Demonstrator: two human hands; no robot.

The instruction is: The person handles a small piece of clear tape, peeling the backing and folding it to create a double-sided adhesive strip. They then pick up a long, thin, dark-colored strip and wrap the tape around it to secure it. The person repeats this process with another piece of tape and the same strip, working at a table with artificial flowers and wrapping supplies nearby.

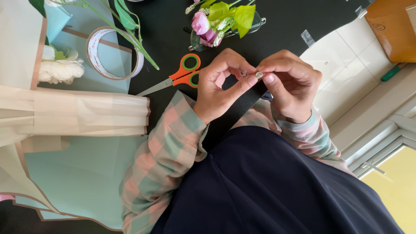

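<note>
The left hand and right hand are meeting fingertip to fingertip, both pinching a tiny pale piece, too small to identify, above the dark tabletop. Orange scissors are lying just beside the left hand, a tape roll and pink flowers farther off.

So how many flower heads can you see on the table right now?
3. A white flower lies at the left edge on the pale wrapping paper; two pink flowers sit top centre beneath green leaves. More may be hidden out of frame.
</note>
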